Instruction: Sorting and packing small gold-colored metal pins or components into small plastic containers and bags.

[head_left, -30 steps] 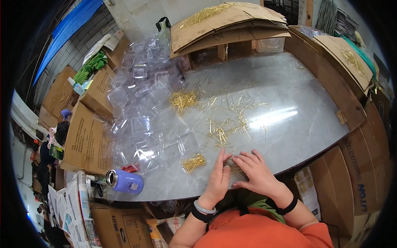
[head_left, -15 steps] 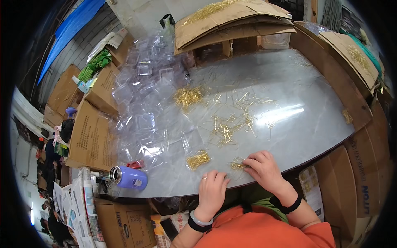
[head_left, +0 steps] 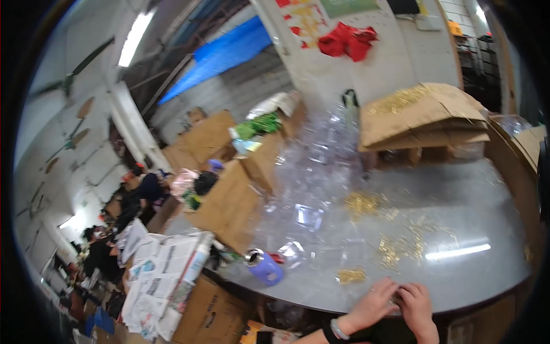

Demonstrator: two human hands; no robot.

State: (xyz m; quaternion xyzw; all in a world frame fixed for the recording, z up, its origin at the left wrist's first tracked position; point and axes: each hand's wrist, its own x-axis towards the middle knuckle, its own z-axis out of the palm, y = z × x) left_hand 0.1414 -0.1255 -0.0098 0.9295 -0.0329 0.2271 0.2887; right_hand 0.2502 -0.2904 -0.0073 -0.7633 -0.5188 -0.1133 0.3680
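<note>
At the near edge of the grey table [head_left: 458,286], my left hand [head_left: 369,303] and my right hand [head_left: 416,307] meet with curled fingers. Between their fingertips is a small bunch of gold wire hooks [head_left: 395,298], mostly covered and blurred. A compact pile of gold wire hooks [head_left: 350,276] lies just left and beyond my left hand. Farther off are loose gold hooks [head_left: 389,252] and another gold heap [head_left: 362,204]. A bracelet circles my left wrist.
Clear plastic boxes [head_left: 309,215] cover the table's left part. A purple flask [head_left: 266,269] stands at the near left edge, beside newspapers [head_left: 166,275]. Cardboard boxes [head_left: 226,206] line the left side. Flattened cardboard [head_left: 424,117] bearing gold wires sits at the back.
The view has swung up and left, showing more of the room. My hands, apart before, have come together, and the small bunch by my right hand is now between them.
</note>
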